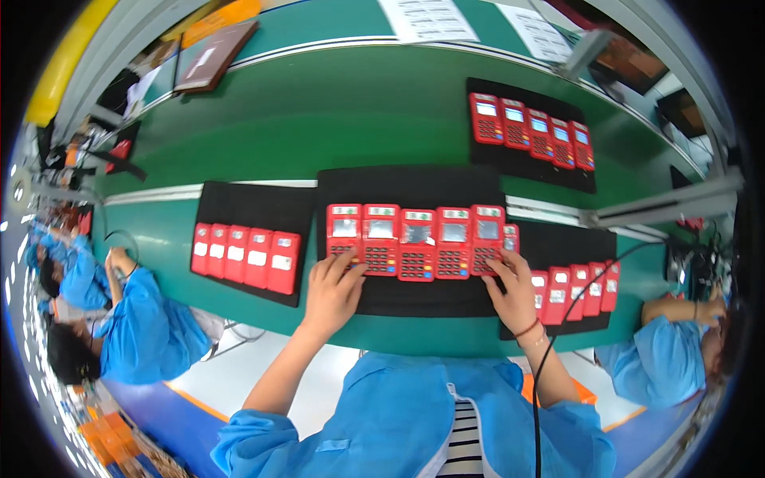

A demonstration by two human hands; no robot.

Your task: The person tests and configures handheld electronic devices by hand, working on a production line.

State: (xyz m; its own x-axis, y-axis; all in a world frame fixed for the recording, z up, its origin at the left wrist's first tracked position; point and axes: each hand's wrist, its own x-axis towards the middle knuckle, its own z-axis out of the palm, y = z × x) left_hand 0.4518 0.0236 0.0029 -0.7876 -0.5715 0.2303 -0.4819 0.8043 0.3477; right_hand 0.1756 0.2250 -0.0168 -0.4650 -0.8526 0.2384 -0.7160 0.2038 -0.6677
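Observation:
Several red payment terminals (417, 247) with small screens and dark keypads stand side by side on a black mat (414, 303) in front of me. My left hand (331, 293) lies over the lower part of the leftmost terminal (345, 223), its fingers stretched across the keypad. At the other end, my right hand (511, 293) touches the lower right of the rightmost terminal (487, 223), thumb and fingers apart. Part of another red terminal (511, 235) shows just beside that one, above my right fingers. Both hands partly hide the keypads under them.
Red terminals lie face down on a left mat (247, 205) and a right mat (594, 323). A far mat (530, 171) bears more, screens up. A black cable (550, 350) crosses my right forearm. Co-workers in blue sit at left (147, 327) and right (665, 358).

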